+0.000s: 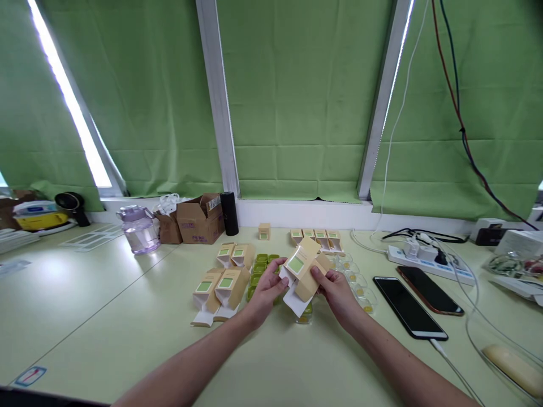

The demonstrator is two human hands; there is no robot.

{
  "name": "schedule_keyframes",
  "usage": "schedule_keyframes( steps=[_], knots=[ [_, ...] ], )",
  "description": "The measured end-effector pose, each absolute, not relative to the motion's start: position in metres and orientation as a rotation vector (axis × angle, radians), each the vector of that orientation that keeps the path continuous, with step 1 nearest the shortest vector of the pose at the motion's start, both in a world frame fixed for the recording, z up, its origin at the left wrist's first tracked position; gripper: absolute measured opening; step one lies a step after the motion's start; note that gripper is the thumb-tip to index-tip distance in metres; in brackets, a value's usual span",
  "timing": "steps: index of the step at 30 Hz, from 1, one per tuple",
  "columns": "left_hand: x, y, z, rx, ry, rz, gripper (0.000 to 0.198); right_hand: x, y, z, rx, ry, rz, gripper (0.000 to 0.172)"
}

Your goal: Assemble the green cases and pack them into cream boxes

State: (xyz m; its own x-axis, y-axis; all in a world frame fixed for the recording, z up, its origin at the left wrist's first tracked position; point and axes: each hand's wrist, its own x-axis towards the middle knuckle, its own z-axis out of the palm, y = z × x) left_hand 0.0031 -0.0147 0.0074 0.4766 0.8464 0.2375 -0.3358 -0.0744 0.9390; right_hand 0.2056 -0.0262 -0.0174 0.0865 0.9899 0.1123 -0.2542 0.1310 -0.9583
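Note:
Both hands hold one small tan carton (303, 271) with a green label, tilted above the table, its white flap hanging open at the lower end. My left hand (267, 291) pinches its left side and my right hand (335, 288) grips its right side. Just beneath it stands a small clear jar (304, 315). Several green jar lids (259, 267) lie behind my left hand. Several open tan cartons (223, 288) lie to the left, and a row of closed cartons (316, 237) stands behind.
Clear jars (358, 285) sit right of my hands. Two phones (409, 308) and a power strip (428, 260) lie further right. A brown cardboard box (200, 220), a purple bottle (138, 229) and a black cylinder (229, 213) stand at the back left near green curtains.

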Motion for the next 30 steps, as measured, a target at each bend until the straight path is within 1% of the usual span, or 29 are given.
schedule_keyframes(
  steps=[11, 17, 24, 30],
  knots=[
    [0.0031, -0.0152, 0.0074, 1.231, 0.495, 0.987, 0.061, 0.2041, -0.0287, -0.0140, -0.936, -1.003, 1.160, 0.055],
    [0.0043, -0.0164, 0.0098, 1.264, 0.503, 1.001, 0.061, 0.2037, -0.0303, -0.0115, -0.957, -1.009, 1.146, 0.058],
    [0.0062, -0.0126, 0.0115, 1.367, 0.664, 1.073, 0.052, 0.1994, -0.0328, -0.0101, -0.955, -1.051, 1.098, 0.056],
    [0.0036, -0.0074, 0.0106, 1.466, 0.768, 1.128, 0.051, 0.1989, -0.0321, -0.0094, -0.987, -1.070, 1.061, 0.059]
  ],
)
